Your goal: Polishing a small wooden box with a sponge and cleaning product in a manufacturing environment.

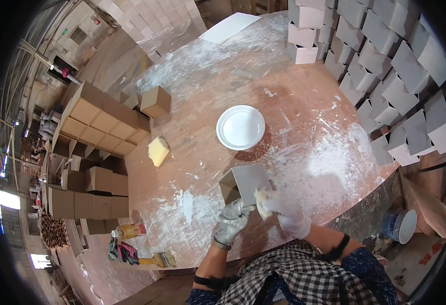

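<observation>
Head view: one box [253, 182], its open end leftward, stands at the left fingers [237, 209], which curl in and appear to grip its near corner. The right fingers [280, 205], blurred, seem to pinch one pale pad [263, 200] against its grey face. Wiping or coating that face looks to be the step in hand; another stroke would call for a steady left grip. Beyond both sets of fingers sits one white bowl [241, 127]. Left of the left fingers lie one sponge [158, 151], one brush [165, 259] and one bottle [130, 232] on the counter [304, 117]. Far left, brown boxes [101, 180], and far right, grey boxes [375, 57], overlap too much to count.
</observation>
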`<action>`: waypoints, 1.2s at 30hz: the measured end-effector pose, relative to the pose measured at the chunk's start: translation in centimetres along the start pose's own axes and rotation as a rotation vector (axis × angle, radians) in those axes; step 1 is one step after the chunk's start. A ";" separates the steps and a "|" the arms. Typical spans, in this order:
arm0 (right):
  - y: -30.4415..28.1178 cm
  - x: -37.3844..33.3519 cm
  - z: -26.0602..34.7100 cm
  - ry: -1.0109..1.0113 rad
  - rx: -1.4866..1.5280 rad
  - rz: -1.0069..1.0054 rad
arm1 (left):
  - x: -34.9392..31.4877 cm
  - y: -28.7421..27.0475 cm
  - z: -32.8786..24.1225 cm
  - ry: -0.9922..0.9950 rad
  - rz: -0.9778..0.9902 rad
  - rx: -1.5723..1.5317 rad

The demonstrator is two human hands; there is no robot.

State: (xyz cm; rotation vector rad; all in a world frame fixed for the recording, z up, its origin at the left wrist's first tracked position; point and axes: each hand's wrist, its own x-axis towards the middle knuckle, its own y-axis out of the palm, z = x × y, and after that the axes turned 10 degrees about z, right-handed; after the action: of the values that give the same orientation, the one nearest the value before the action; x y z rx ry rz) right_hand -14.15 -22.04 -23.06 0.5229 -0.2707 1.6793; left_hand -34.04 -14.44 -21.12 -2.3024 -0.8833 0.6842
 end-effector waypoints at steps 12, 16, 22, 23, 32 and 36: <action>-1.8 2.0 5.1 0.668 0.192 -0.313 | 1.7 -0.9 -1.3 0.005 0.100 0.524; -2.7 7.3 1.3 0.067 -0.095 -0.169 | 0.7 -1.0 -0.7 0.296 -0.179 0.568; -5.1 10.2 -4.7 -0.172 -0.409 0.119 | -0.2 -2.1 2.7 0.340 -0.153 0.619; -4.9 9.8 -5.0 -0.097 -0.180 0.127 | 0.0 -2.0 3.1 0.351 -0.158 0.601; -0.1 -0.6 1.3 0.359 0.587 0.105 | 0.3 -0.9 3.9 0.380 -0.229 0.591; -0.6 0.1 4.3 0.282 0.106 -0.083 | 0.3 -0.9 3.9 0.389 -0.222 0.597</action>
State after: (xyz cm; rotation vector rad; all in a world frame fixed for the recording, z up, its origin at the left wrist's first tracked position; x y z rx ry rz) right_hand -12.77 -23.82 -19.34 0.3636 0.0450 1.6685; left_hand -36.68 -12.40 -23.41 -1.6898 -0.6289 0.3237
